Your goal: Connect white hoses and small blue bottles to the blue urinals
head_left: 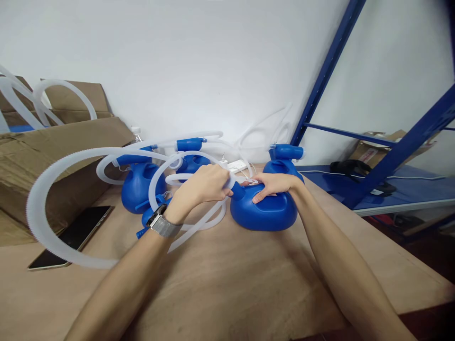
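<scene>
Blue jug (265, 213) sits mid-worktop (231, 284). Left hand (204, 184) has its grip clamped on a white hose (209, 221) at the spout. Right hand (272, 183) has its grip closed over the jug's top. The cardboard box (369, 150) has a label too blurred to read.

Right hand (272, 183) flat on top of blue plastic container (265, 208), fingers curled over its upper edge. Left hand (202, 185), watch (161, 223) on wrist, closed around end of white ribbed hose (53, 180) at container's short spout (237, 189). Hose loops wide to left over wooden table (227, 284). Two more blue containers (140, 184) with hoses behind. Phone (73, 235) lies screen-up left, beside cardboard box (42, 156). Blue metal rack (391, 156) right.
</scene>
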Available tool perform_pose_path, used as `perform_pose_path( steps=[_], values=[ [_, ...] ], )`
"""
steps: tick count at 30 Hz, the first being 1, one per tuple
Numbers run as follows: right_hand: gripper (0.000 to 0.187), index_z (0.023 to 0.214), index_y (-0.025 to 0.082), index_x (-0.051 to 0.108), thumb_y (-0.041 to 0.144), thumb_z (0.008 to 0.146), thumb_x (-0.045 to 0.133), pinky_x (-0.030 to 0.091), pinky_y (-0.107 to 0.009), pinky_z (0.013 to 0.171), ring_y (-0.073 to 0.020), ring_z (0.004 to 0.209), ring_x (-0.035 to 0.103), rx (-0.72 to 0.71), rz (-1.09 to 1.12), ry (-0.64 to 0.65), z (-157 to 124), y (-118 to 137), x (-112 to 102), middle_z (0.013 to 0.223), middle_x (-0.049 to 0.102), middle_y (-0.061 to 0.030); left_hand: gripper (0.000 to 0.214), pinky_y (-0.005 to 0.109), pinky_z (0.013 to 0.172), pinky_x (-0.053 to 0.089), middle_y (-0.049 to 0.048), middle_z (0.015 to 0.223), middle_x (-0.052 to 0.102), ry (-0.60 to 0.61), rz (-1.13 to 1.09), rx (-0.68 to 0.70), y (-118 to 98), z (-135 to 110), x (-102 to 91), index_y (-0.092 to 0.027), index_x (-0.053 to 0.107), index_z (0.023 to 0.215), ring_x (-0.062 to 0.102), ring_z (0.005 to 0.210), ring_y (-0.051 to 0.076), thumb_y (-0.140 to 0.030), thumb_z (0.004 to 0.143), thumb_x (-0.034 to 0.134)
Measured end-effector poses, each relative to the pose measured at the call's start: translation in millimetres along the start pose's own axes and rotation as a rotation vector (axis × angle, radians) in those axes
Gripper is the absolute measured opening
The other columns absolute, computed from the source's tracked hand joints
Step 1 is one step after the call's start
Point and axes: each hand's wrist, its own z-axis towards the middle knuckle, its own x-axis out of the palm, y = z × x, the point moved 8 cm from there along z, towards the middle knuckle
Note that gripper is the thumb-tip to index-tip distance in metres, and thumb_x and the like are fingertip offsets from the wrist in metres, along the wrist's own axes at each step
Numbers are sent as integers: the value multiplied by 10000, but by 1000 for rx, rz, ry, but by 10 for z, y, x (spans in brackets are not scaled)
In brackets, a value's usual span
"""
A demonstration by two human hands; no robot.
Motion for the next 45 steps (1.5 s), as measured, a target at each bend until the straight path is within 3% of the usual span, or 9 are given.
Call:
perform_pose_path(
  steps=[6, 10, 15, 19, 22, 27, 32, 41, 45],
  values=[
    [936, 1499, 194, 561, 480, 687, 929, 441, -214, 489, -107, 513, 549, 58, 89, -14, -65, 68, 81, 649, 647, 64, 427, 319, 741, 467, 97, 957, 785, 3, -221, 11, 205, -8, -1, -191, 771, 1002, 720, 913, 282, -600, 888, 715],
    [823, 1427, 189, 620, 507, 723, 903, 436, -210, 512, -107, 527, 575, 14, 95, -13, -26, 223, 163, 630, 653, 57, 707, 351, 823, 497, 119, 991, 787, -71, -348, -146, 273, 36, -63, -183, 782, 921, 729, 922, 279, -662, 1057, 280],
    [733, 1343, 159, 689, 531, 740, 880, 409, -212, 508, -81, 488, 511, -18, 54, 9, 39, 325, 224, 605, 623, 68, 739, 464, 849, 520, 206, 1040, 779, -28, -123, -348, 270, 60, 110, -159, 784, 996, 734, 1013, 400, -571, 1077, 176],
    [658, 1204, 148, 741, 563, 713, 883, 359, -206, 438, -75, 473, 469, 2, 33, 13, 57, 309, 222, 583, 577, 78, 820, 494, 979, 497, 156, 1214, 775, 85, -291, -347, 314, 67, 315, -219, 789, 1107, 700, 1164, 388, -600, 1063, 64],
    [602, 1117, 154, 741, 558, 697, 893, 338, -200, 405, -70, 451, 449, 1, 22, -5, 56, 332, 206, 552, 519, 100, 777, 449, 1040, 468, 113, 1230, 784, 96, -398, -325, 317, 82, 332, -259, 764, 1227, 685, 1216, 339, -611, 1061, 92],
    [502, 919, 152, 696, 575, 719, 876, 328, -203, 393, -68, 416, 428, -22, -38, 25, 89, 333, 207, 506, 495, 103, 898, 446, 910, 519, 151, 847, 796, 137, -374, -362, 238, 66, 293, -179, 795, 1108, 756, 935, 361, -660, 1033, 40],
    [498, 1018, 144, 709, 558, 777, 845, 350, -202, 405, -73, 414, 459, -125, -82, 120, 149, 320, 238, 543, 517, 96, 878, 467, 907, 531, 178, 1170, 781, 137, -250, -250, 109, 93, 267, -193, 793, 1021, 726, 1085, 397, -639, 1039, 37],
    [676, 1170, 168, 673, 594, 693, 895, 409, -212, 480, -89, 490, 536, -14, -2, 54, 107, 220, 213, 688, 667, 47, 600, 405, 784, 489, 157, 1142, 778, 8, -144, -171, 83, 134, 153, -257, 730, 1275, 724, 1032, 373, -537, 1072, 240],
    [735, 1023, 153, 683, 857, 841, 576, 425, -247, 516, -117, 491, 530, -73, 215, 58, 87, 184, 251, 585, 627, 23, 424, 322, 643, 388, 88, 903, 767, -47, -256, 11, -38, 159, -3, -218, 767, 945, 690, 805, 251, -445, 1031, 419]
  ],
)
